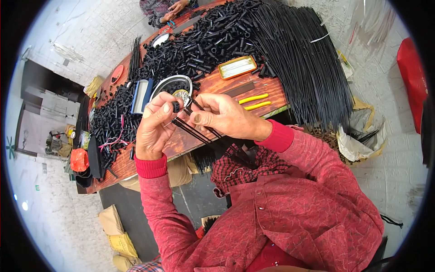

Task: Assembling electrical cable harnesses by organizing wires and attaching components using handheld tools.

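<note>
My left hand [156,120] pinches a small black cylindrical part [176,107] between thumb and fingertips. Close beside it, my right hand [222,115] is closed on several thin black rods [192,130], which slant down toward my lap. The hands are held near each other above the table's near edge, and the fingers partly hide the rod ends. Just behind them stands a round grey-rimmed bowl [168,80] with black pieces in it. A smaller round dish of shiny bits [182,95] sits at its near side, partly covered by my fingers.
A heap of black tubular parts [199,50] spreads over the wooden table [213,88]. Long black rods [303,63] lie bundled at the right. Yellow-handled pliers [254,102], a yellow-rimmed tray [236,67] and a blue-edged box [142,96] are nearby. Another person's hands [174,10] are at the far side.
</note>
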{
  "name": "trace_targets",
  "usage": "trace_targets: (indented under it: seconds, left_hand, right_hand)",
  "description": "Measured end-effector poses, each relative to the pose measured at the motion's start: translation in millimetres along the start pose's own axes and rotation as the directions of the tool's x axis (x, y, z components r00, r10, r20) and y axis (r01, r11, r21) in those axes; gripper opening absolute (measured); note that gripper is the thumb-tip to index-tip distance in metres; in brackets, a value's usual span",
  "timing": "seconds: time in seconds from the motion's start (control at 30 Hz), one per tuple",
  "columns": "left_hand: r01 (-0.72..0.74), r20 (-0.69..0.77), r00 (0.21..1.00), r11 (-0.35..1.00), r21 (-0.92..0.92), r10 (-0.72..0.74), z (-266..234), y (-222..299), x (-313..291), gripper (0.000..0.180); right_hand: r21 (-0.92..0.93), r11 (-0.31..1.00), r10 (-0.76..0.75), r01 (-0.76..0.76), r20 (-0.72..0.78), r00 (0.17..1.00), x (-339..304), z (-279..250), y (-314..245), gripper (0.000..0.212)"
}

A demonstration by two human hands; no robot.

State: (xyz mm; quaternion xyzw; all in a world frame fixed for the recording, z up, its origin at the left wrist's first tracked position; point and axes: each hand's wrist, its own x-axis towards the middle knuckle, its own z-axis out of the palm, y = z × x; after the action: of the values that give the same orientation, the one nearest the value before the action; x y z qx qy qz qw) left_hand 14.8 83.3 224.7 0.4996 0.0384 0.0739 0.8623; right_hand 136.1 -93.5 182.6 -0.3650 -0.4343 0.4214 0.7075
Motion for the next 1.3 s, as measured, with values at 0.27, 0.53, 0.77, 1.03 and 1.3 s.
trace_targets:
  seconds: [0.27,0.53,0.77,1.03,1.3]
  left_hand:
    - [0.037,-0.053,0.998,0.993,0.109,-0.031,12,6,-1,0.020]
    - [0.018,-0.115,0.993,0.981,0.192,0.004,17,4,-1,0.024]
    - [0.012,-0.088,0.996,0.981,0.195,0.005,11,1,-1,0.024]
    - [0.015,-0.083,0.997,0.993,0.114,-0.005,11,-1,-4,0.022]
    - [0.059,-0.079,0.996,0.991,0.124,-0.049,14,3,-3,0.021]
  right_hand:
    - [-0.019,1.000,-0.011,0.011,0.001,1.000,1,1,5,0.026]
    - [-0.026,0.999,0.040,-0.040,-0.018,0.999,1,4,1,0.021]
    - [0.071,0.997,0.031,-0.034,0.046,0.998,2,1,3,0.023]
    - [0.115,0.990,0.064,-0.077,0.109,0.992,2,-5,0,0.026]
    - [0.199,0.969,0.119,-0.143,0.130,0.984,7,-5,2,0.031]
